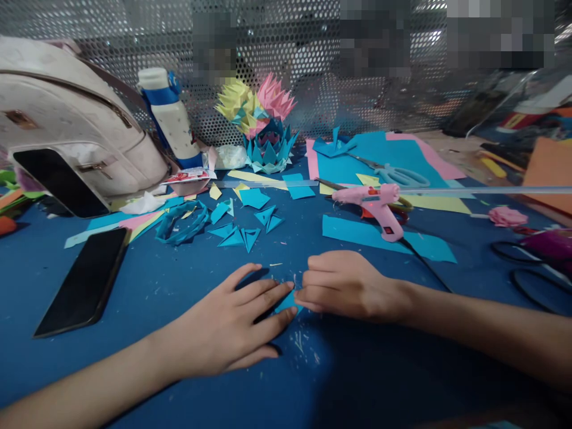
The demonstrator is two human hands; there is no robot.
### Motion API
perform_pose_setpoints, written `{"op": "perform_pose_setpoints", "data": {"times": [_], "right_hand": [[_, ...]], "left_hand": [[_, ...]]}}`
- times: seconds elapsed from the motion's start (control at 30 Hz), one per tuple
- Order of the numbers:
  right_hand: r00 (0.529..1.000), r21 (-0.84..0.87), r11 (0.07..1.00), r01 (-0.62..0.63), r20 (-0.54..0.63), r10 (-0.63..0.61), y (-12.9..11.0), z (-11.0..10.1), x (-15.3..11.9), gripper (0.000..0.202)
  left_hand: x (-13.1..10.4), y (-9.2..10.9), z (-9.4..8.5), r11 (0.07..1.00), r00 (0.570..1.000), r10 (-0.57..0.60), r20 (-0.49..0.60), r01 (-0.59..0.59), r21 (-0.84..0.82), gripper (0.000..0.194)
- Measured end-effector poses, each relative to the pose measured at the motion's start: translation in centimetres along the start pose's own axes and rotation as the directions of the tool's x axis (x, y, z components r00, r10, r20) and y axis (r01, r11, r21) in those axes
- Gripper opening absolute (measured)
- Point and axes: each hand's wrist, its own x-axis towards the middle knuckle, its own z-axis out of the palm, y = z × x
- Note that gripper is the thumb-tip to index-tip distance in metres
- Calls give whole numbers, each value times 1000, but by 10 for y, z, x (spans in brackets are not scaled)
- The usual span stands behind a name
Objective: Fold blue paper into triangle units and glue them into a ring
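Two hands (pixel 277 307) on one blue paper piece (pixel 286 302), two phones nearby

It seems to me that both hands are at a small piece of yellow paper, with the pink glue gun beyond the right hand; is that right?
Not quite: the head view shows a small piece of blue paper, not yellow. The left hand and right hand are both at it, with the pink glue gun beyond the right one.

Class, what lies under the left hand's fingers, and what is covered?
Blue paper shows between the fingers of the left hand, beside the right hand, on the blue table. Fingers cover the rest, so its full shape cannot be seen.
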Motion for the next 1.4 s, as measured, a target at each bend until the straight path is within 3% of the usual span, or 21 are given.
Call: {"op": "perform_pose_setpoints", "data": {"times": [0.57, 0.87, 1.07, 1.4], "right_hand": [[996, 50, 997, 52, -81, -47, 8, 7, 1, 34], [997, 121, 991, 63, -51, -57, 12, 1, 0, 34], [985, 249, 968, -15, -162, 57, 14, 2, -1, 24], [1000, 196, 980, -20, -1, 21, 13, -2, 1, 39]], "left_hand": [[0, 1, 2, 999, 1000, 9, -13, -8, 35, 45], [0, 4, 1, 997, 999, 19, -31, -16, 79, 49], [2, 5, 1, 996, 1000, 15, -22, -13, 86, 54], [-1, 5, 2, 996, 999, 27, -24, -24, 87, 50]]}}
